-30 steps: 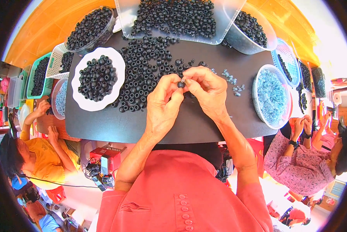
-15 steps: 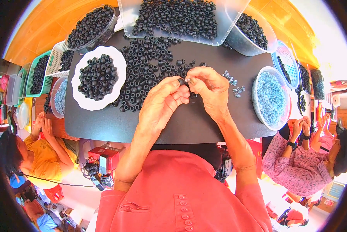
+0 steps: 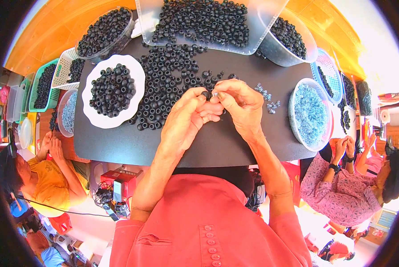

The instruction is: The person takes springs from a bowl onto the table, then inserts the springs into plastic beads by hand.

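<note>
Head view: at the clock's centre, above the dark surface [image 3: 119, 144], your left hand [image 3: 184, 118] is closed to a pinch on one black bead [image 3: 205, 95]; your right hand [image 3: 244, 104] pinches one tiny piece [image 3: 215, 94], apparently a clear coil, just beside it. The bead looks light, hard and likely to roll, so grip its rounded sides. One scalloped white plate [image 3: 139, 84] of beads sits at nine o'clock; one round bowl [image 3: 314, 147] of pale-blue coils at three, two coil clusters [image 3: 273, 106] nearer. Loose beads [image 3: 157, 98] are too many to count.
</note>
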Available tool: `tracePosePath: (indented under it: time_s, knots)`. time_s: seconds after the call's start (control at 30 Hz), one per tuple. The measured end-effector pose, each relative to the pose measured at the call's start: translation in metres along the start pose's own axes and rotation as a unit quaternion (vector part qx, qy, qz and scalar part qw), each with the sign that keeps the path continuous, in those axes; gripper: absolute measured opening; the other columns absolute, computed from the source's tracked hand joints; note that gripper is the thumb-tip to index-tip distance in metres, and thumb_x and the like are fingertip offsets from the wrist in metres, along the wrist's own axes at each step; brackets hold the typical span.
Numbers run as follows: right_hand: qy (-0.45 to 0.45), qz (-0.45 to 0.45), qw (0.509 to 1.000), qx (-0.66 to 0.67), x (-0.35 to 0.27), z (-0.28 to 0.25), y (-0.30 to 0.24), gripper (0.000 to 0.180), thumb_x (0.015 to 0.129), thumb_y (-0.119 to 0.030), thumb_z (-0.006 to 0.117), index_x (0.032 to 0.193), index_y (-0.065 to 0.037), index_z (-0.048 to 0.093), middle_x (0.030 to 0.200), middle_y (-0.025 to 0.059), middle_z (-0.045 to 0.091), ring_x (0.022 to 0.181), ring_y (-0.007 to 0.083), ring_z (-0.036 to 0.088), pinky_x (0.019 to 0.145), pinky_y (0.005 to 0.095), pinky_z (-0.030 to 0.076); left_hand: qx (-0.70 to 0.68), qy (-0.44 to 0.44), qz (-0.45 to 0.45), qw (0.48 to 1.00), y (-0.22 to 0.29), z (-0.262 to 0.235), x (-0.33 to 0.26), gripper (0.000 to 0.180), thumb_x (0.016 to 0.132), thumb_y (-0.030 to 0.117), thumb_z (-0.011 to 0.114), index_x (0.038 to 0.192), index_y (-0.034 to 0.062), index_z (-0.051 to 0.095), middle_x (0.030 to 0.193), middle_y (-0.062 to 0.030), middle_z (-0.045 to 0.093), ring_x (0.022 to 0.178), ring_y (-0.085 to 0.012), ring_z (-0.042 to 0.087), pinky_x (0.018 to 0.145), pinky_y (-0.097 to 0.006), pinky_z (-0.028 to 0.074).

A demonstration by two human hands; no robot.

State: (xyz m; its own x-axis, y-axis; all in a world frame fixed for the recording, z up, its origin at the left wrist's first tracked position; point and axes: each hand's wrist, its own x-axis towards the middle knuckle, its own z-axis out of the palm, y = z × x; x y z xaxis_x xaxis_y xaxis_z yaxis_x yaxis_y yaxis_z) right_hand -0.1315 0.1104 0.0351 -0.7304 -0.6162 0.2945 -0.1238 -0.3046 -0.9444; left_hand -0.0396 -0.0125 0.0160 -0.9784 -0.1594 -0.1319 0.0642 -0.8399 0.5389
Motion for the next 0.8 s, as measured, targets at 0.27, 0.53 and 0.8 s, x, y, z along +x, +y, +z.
tracePosePath:
  time_s: [0.27, 0.53, 0.8]
  knots:
    - [0.000, -0.016, 0.999, -0.034, -0.002, 0.001, 0.001, 0.013, 0.086, 0.004, 0.059, 0.099, 0.001, 0.062, 0.089, 0.0051, 0.063, 0.083, 0.0108, 0.062, 0.074, 0.0236, 0.050, 0.024, 0.057, 0.057, 0.997, -0.009, 0.011, -0.004, 0.023, 0.093, 0.013, 0.052, 0.113, 0.0019, 0.051, 0.097, -0.0117, 0.064, 0.087, -0.0187, 0.063, 0.077, -0.033, 0.051]
    - [0.018, -0.007, 1.000, 0.004, -0.001, 0.000, 0.001, 0.014, 0.086, 0.004, 0.059, 0.099, 0.000, 0.063, 0.089, 0.0046, 0.063, 0.082, 0.0108, 0.061, 0.072, 0.0229, 0.050, 0.159, 0.038, 0.039, 0.986, -0.005, 0.008, -0.008, 0.018, 0.093, 0.011, 0.051, 0.107, 0.0010, 0.056, 0.095, -0.0105, 0.064, 0.084, -0.0169, 0.062, 0.074, -0.031, 0.051]
    - [0.019, -0.095, 0.987, -0.127, 0.001, -0.005, -0.003, 0.014, 0.082, 0.007, 0.061, 0.095, 0.001, 0.062, 0.088, 0.0067, 0.064, 0.080, 0.0121, 0.061, 0.070, 0.0241, 0.049, 0.018, 0.011, 0.028, 0.999, -0.009, 0.003, -0.005, 0.023, 0.094, 0.012, 0.049, 0.114, 0.0008, 0.054, 0.094, -0.0128, 0.064, 0.088, -0.0210, 0.063, 0.077, -0.033, 0.049]
